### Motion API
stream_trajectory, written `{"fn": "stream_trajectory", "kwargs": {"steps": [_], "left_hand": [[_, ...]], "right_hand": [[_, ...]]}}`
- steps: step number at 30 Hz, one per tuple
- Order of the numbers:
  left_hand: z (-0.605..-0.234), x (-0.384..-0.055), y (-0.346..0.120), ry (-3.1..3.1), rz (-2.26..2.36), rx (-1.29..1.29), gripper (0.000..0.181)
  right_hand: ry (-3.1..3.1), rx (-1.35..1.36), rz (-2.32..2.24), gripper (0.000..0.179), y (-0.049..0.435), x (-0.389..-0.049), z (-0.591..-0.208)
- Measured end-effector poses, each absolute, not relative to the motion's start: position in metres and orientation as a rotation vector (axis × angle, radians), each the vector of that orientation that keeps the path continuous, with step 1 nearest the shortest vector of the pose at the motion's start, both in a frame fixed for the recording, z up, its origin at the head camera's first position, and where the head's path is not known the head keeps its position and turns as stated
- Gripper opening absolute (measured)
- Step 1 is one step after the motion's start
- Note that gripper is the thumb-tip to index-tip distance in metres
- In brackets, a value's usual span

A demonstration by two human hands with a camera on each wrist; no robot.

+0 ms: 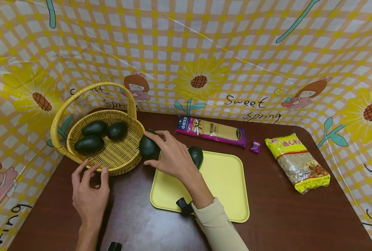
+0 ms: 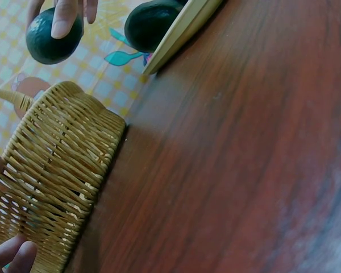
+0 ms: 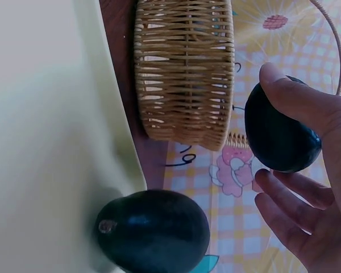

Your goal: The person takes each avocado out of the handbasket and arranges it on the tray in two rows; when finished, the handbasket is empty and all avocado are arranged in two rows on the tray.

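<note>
My right hand (image 1: pixel 173 155) holds a dark green avocado (image 1: pixel 148 147) between thumb and fingers, raised beside the basket's right rim and over the tray's far left corner. In the right wrist view, the thumb lies across the held avocado (image 3: pixel 278 133). The yellow wicker basket (image 1: pixel 131 162) stands at the left, its tall handle arching up, with three avocados (image 1: pixel 90 143) inside. My left hand (image 1: pixel 91 191) is at the basket's near side, fingers loosely bent and fingertips right at the woven wall. Another avocado (image 1: pixel 196 156) lies on the pale yellow tray (image 1: pixel 223 184), partly behind my right hand.
Behind the tray lies a purple noodle packet (image 1: pixel 211 130), with a small purple wrapped candy (image 1: pixel 255 146) beside it. A yellow bag of pasta (image 1: pixel 297 163) lies at the right. Checked cloth (image 1: pixel 255 55) walls in the brown table (image 1: pixel 277 212) at the back and sides.
</note>
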State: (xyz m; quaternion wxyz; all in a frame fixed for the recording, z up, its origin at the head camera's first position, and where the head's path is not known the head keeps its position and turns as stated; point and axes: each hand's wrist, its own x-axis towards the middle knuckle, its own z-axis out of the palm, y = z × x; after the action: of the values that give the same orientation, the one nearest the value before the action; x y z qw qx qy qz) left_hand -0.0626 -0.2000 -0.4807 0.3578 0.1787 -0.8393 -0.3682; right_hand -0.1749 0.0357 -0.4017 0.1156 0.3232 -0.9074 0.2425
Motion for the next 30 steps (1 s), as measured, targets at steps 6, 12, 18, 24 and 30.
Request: {"fn": "stream_trajectory", "kwargs": {"steps": [6,12,18,24,30], "left_hand": [[-0.481,-0.062,-0.200,-2.172,-0.951,0.473,0.027],[-0.480,-0.061,-0.199,-2.179,-0.949,0.474,0.027],[-0.480,-0.061,-0.198,-2.174,-0.952,0.467,0.028],[-0.481,-0.061,-0.199,-2.168,-0.946,0.457,0.028],[-0.480,-0.061,-0.199,-2.171,-0.948,0.454,0.028]], "right_hand": [[-2.659,0.909,0.719,0.094,0.046,-0.173,-0.402],[-2.662,0.868,0.741,0.094,0.056,-0.169,-0.404],[-2.678,0.808,0.758,0.093,0.067,-0.166,-0.404],[-2.690,0.766,0.751,0.093,0.075,-0.166,-0.406],[-2.675,0.732,0.759,0.093,0.086,-0.165,-0.406]]}}
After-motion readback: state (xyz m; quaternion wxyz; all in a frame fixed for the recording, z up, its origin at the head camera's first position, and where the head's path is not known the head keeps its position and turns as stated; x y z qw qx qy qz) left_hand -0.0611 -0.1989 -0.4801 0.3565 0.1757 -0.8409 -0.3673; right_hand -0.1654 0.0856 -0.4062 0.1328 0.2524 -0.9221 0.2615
